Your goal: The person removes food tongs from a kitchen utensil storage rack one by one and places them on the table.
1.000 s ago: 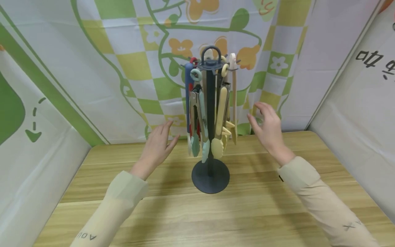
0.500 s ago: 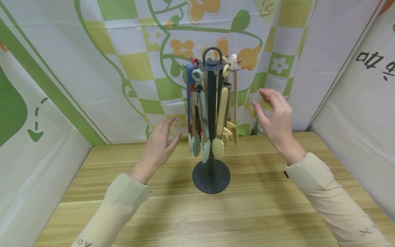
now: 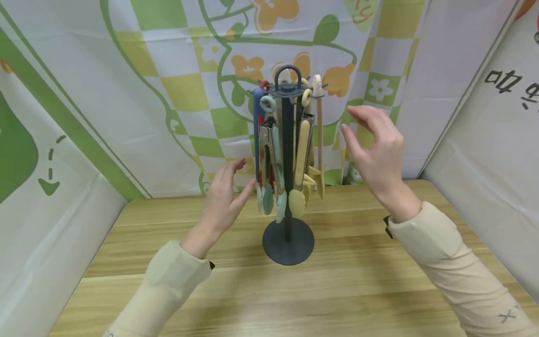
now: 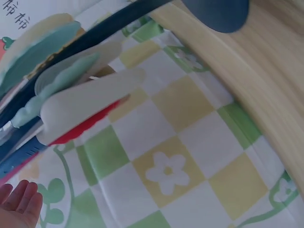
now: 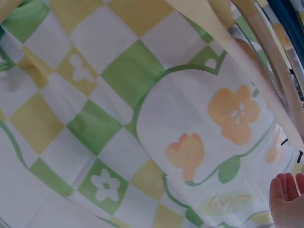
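Note:
A dark utensil stand (image 3: 288, 248) with a round base and a looped top stands mid-table in the head view. From its hooks hang mint-tipped tongs (image 3: 275, 159), yellow-tipped tongs (image 3: 301, 159), a blue-handled spatula (image 3: 258, 135) and a pale-handled utensil (image 3: 319, 131). My left hand (image 3: 225, 196) is just left of the spatula, its fingers loosely bent around nothing. The spatula's white head (image 4: 85, 102) shows in the left wrist view, with a red utensil (image 4: 90, 124) behind it. Raised right of the pale-handled utensil, my right hand (image 3: 376, 150) is apart from it and holds nothing.
The wooden table (image 3: 337, 295) lies beneath both arms. A patterned green-and-yellow cloth (image 3: 181, 93) hangs right behind the stand. White cloth walls (image 3: 492, 154) close in the sides.
My right hand has risen and shifted right, away from the stand. My left hand has moved right, closer to the blue-handled spatula. The stand stays in place.

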`<state>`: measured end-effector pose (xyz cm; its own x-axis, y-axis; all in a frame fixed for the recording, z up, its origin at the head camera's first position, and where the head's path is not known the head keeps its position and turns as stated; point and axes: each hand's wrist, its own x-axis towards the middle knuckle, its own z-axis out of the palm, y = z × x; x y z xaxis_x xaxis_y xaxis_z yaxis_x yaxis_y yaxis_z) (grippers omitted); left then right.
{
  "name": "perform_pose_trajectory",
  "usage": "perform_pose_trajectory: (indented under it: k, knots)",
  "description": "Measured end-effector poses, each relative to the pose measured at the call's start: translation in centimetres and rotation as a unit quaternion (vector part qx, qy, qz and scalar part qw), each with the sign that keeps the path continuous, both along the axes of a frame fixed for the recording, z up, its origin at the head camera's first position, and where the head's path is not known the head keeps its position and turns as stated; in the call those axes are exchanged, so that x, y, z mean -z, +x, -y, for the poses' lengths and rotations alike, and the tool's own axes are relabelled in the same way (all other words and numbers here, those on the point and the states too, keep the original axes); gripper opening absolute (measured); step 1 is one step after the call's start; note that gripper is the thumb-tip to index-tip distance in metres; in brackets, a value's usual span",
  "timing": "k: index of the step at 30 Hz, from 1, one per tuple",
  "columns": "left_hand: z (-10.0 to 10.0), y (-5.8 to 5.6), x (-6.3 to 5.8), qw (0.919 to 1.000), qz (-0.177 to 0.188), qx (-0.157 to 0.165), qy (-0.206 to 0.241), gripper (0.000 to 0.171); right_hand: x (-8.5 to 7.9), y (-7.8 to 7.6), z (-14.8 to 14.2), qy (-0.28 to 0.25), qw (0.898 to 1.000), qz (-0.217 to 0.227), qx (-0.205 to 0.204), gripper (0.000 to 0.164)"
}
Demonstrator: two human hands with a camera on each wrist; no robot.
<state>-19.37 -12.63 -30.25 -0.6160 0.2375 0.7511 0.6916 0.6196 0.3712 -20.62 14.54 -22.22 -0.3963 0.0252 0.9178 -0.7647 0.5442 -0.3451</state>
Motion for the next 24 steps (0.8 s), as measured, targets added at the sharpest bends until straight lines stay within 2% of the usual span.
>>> perform_pose_trajectory:
  k: [7, 14, 24]
  knots:
    - [-0.9, 0.4, -0.3, 0.9993, -0.017, 0.010, 0.033, 0.049, -1.2, 0.5, 0.6, -0.003, 1.000, -0.026, -0.013, 0.024]
    - [-1.8, 0.8, -0.4, 0.9968, -0.017, 0.037, 0.069, 0.046, -2.7, 1.2, 1.5, 0.008, 0.997, -0.068, -0.028, 0.022]
    - [-3.2, 0.9, -0.4, 0.9948, -0.035, 0.026, 0.092, 0.048, -3.9, 1.7, 3.0, 0.012, 0.992, -0.108, -0.064, 0.021]
